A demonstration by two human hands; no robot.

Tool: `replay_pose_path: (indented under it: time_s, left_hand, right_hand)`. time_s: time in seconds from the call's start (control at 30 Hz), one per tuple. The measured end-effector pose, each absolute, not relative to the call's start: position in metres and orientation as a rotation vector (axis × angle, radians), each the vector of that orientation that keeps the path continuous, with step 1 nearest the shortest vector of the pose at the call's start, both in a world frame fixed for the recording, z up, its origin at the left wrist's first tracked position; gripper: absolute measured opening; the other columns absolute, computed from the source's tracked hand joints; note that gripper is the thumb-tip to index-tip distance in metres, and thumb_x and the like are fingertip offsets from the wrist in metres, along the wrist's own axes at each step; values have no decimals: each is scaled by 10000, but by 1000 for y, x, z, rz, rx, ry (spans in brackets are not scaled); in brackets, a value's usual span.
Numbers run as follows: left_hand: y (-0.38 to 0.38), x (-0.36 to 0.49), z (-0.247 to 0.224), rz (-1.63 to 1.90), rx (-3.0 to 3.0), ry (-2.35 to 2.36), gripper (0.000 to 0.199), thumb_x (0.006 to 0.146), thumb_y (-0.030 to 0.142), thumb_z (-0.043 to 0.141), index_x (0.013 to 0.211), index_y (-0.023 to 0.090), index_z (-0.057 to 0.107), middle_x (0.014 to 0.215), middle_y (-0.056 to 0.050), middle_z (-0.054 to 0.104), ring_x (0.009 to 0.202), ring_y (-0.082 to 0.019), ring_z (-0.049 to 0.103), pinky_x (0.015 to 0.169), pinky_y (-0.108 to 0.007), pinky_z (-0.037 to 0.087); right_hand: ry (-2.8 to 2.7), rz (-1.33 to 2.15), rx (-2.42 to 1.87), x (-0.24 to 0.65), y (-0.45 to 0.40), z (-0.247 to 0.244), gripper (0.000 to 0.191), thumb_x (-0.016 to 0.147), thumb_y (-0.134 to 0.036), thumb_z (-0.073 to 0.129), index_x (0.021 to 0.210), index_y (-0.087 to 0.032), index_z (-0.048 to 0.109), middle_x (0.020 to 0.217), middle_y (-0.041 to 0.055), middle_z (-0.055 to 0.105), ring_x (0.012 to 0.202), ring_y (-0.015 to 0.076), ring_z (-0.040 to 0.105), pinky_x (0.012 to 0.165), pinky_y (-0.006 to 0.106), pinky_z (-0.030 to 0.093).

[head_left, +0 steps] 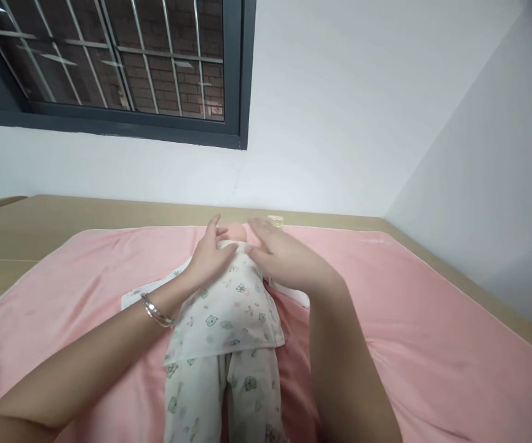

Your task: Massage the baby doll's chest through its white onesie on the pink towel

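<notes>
Pink cloth (339,264) covers much of a yellow-brown surface (90,212), with some folds in it; on this cloth, in the middle, lies a small doll-like figure, of which the rounded head (237,231) shows at the far end, between the two hands; it wears a white shirt (242,307) with small printed pictures in green, grey and pink; below the shirt come printed trousers (196,394) of similar pattern, whose two legs point towards the person and go out at the lower edge of the view. One sleeve of the shirt stretches out to the left, partly behind the left forearm; another white part appears beside the right wrist.

The left hand (208,255) is at the left of the collar, its fingers spread, its thumb lying over the collar's edge; whether it presses there, I cannot tell; a silver bracelet (156,312) is around this wrist. The right hand (286,255) is at the other side, slightly blurred, with fingers stretched and close together, the thumb apart from them and near the collar; if it touches the shirt, I cannot tell; just behind this hand there is a small pale yellowish object (275,219).
</notes>
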State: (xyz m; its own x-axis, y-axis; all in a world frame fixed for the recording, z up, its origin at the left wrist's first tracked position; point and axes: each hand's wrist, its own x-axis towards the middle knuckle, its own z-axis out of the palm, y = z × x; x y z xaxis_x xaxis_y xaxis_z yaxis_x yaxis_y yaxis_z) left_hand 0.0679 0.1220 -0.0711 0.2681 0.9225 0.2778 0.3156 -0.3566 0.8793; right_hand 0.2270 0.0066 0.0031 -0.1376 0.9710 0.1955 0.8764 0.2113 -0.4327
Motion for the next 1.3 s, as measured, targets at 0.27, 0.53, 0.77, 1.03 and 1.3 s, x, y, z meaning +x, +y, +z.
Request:
replay_pose_path:
  time_s: [0.27,0.53,0.77,1.03,1.3]
  left_hand:
    - [141,156,-32,949,1146,792,609,926,473,308,1407,106,379,1437,-205,473,1324,-210,537,1131,-368,472]
    - [155,162,-27,862,823,511,784,917,536,249,1540,69,151,1424,-257,476,1315,-265,550,1027,-435,526]
    - [120,132,-9,873,764,586,689,933,466,313,1510,92,276,1478,-236,444,1374,-252,500,1118,-392,477]
    - [59,45,33,800,669,505,633,938,295,395,1532,108,276,1486,-202,455,1393,-229,478,1186,-337,406]
    - [49,-4,47,951,563,437,614,938,261,380,1538,157,300,1494,-150,467,1431,-219,427,1242,-377,321]
  right_hand:
    - [-1591,134,-1831,258,39,1,661,966,-150,339,1584,1,160,1610,162,68,1514,295,98,1258,491,216]
    - [-1717,-4,-2036,257,70,-28,598,983,-136,325,1549,44,252,1577,226,189,1501,328,147,1249,487,209]
    - [-1829,-60,-2104,247,73,-44,685,958,-143,393,1585,-1,157,1594,172,184,1495,317,161,1236,515,214]
    - [-1700,-460,-2259,230,79,-56,547,976,-203,457,1507,-88,392,1440,192,421,1377,322,348,1208,504,224]
    - [-1676,-430,-2440,216,83,-64,668,1000,-266,490,1569,-30,233,1580,258,128,1499,360,103,1230,511,174]
